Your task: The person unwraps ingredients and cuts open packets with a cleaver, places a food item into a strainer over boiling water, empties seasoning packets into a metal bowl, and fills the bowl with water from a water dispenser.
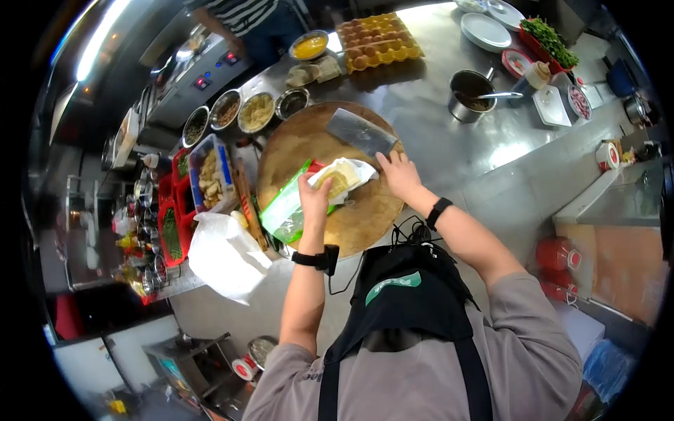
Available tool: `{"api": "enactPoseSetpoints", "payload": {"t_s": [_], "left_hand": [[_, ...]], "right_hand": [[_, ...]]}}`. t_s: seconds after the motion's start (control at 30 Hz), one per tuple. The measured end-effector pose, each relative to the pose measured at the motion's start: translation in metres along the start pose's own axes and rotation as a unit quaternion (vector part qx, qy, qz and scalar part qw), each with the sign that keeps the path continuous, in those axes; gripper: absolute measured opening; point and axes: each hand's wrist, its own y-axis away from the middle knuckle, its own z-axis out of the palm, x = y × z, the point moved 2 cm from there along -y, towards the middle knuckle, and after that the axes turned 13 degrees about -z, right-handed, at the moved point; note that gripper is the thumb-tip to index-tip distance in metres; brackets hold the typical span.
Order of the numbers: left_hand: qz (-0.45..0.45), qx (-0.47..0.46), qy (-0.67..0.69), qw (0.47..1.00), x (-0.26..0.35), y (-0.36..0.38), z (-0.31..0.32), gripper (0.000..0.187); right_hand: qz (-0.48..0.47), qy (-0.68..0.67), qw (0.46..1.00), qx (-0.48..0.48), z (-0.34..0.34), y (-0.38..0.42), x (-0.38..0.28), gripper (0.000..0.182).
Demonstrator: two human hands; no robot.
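Observation:
On the round wooden chopping board lies a green and clear plastic packet with a white wrapper opened around a yellowish food piece. My left hand is closed on the packet's edge, its thumb and fingertips beside the yellowish piece. A cleaver rests flat at the board's upper right. Its near end is next to my right hand, whose fingers are spread at the board's edge. Nothing shows in my right hand, though its palm is hidden.
Metal bowls of ingredients line the board's far left side. A blue-rimmed tub and white plastic bag stand left. Egg trays, a metal pot and plates are farther back. Another person stands across the counter.

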Motion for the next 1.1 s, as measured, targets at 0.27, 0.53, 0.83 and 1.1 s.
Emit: {"api": "enactPoseSetpoints", "payload": {"t_s": [0.27, 0.53, 0.83, 1.1], "left_hand": [[0.107, 0.039, -0.003, 0.994, 0.015, -0.016, 0.058, 0.043], [0.159, 0.118, -0.350, 0.916, 0.013, -0.013, 0.084, 0.058], [0.240, 0.035, -0.445, 0.862, 0.004, 0.001, 0.102, 0.069], [0.276, 0.030, -0.393, 0.877, -0.007, -0.009, 0.098, 0.055]], "right_hand": [[0.032, -0.146, 0.988, 0.039, -0.132, -0.009, 0.042, 0.049], [0.009, -0.204, 0.972, -0.114, -0.212, 0.019, 0.037, 0.056], [-0.063, -0.145, 0.966, -0.205, -0.206, 0.002, 0.024, 0.053], [-0.093, -0.097, 0.951, -0.278, -0.187, -0.036, 0.009, 0.055]]}}
